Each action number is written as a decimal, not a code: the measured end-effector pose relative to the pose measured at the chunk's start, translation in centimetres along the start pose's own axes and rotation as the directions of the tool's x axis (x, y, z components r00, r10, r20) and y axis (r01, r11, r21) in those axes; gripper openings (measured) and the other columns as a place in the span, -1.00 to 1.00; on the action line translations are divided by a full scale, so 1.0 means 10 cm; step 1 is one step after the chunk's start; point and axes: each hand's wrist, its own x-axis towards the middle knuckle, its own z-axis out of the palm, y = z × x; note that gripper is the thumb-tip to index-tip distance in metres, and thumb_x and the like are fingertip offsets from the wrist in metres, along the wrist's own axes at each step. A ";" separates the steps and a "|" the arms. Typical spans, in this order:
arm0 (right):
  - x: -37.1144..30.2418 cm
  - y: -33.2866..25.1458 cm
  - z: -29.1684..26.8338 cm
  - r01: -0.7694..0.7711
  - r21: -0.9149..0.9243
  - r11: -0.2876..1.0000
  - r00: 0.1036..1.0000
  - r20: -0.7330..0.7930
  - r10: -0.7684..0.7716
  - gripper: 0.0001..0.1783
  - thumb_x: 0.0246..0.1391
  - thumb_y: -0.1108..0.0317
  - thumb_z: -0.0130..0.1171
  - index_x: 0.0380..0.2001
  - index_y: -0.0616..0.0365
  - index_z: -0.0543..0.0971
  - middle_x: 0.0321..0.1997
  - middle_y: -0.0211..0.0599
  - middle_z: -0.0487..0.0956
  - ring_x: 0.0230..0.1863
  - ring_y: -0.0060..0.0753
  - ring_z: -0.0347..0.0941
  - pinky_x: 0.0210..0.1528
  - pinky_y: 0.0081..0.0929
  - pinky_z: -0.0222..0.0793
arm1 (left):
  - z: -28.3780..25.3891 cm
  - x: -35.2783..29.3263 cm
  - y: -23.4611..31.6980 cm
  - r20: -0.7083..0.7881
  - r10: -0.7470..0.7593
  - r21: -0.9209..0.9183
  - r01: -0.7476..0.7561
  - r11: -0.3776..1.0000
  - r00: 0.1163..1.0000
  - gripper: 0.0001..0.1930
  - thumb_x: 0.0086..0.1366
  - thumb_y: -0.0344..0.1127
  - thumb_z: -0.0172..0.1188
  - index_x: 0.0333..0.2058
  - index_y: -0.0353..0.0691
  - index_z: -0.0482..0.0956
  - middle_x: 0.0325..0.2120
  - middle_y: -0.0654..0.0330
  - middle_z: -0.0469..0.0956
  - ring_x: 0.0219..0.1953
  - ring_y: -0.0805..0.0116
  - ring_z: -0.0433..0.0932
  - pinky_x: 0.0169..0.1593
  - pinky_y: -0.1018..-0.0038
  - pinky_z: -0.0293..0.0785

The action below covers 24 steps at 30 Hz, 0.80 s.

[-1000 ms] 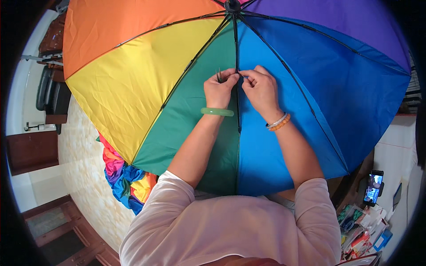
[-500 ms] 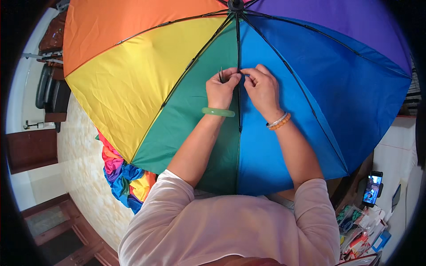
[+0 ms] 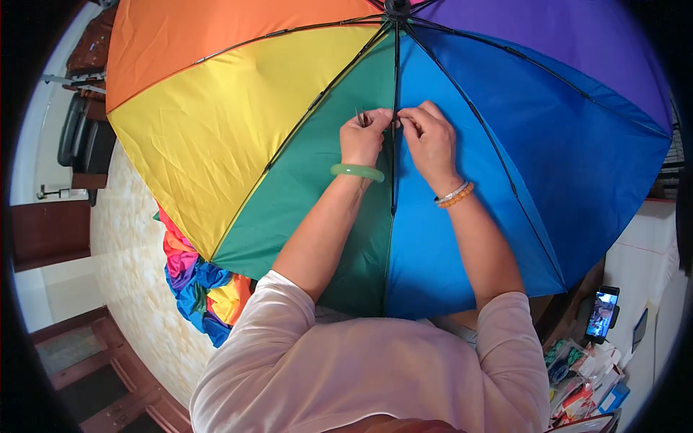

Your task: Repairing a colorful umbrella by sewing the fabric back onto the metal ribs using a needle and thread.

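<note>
A rainbow-coloured umbrella canopy [image 3: 462,238] is spread open in front of me, its black ribs running out from a hub [image 3: 398,9] at the top. Both my hands meet at the rib [image 3: 395,166] between the green and light blue panels. My left hand [image 3: 362,141] is closed, fingertips pinching at the rib. Pointed dark tips of what look like thread snips [image 3: 359,115] stick up from its fingers; the rest is hidden in the palm. On the rib's other side, my right hand [image 3: 431,141] pinches thumb and forefinger together. Whatever lies between them is too small to see.
Crumpled rainbow-coloured fabric [image 3: 198,289] lies on the floor at the left. At the right, a phone [image 3: 602,315] stands in a holder beside a pile of small tools and packets [image 3: 577,379]. A dark chair [image 3: 83,141] is at the far left.
The umbrella's hub and ribs have shifted slightly right in view. Both hands stay pinched at the same rib, and the right fingertips have tilted a little; the snips' tips show less.
</note>
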 end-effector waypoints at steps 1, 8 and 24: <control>0.00 0.01 0.00 0.012 -0.005 1.000 1.000 -0.010 -0.012 -0.85 -0.15 0.60 0.15 -0.41 0.22 0.58 -0.46 -0.37 0.46 -0.62 -0.45 0.25 -0.53 -0.54 0.21 | 0.02 0.02 0.00 0.000 0.014 0.043 -0.014 0.999 1.000 -0.89 0.19 -0.39 0.14 -0.36 -0.29 0.57 -0.56 0.29 0.51 -0.65 0.66 0.22 -0.60 0.75 0.12; 0.09 -0.15 0.02 0.142 -0.138 0.980 0.990 0.004 -0.143 -0.87 -0.13 0.56 0.16 -0.43 0.19 0.57 -0.44 -0.36 0.48 -0.58 -0.45 0.30 -0.49 -0.56 0.27 | -0.06 0.18 -0.25 0.023 0.337 0.112 -0.337 0.935 0.941 -0.87 0.23 -0.34 0.12 -0.40 -0.28 0.48 -0.58 0.27 0.46 -0.63 0.58 0.26 -0.55 0.66 0.22; 0.53 -0.52 -0.12 -0.306 0.179 0.935 0.934 0.244 0.260 -0.95 0.08 0.50 0.03 -0.43 0.24 0.47 -0.44 -0.33 0.54 -0.43 -0.49 0.44 -0.36 -0.63 0.36 | -0.09 -0.12 0.02 0.091 0.327 0.404 -0.335 0.851 0.941 -0.82 0.05 -0.41 0.25 -0.40 -0.27 0.42 -0.58 0.19 0.43 -0.55 0.35 0.41 -0.42 0.47 0.35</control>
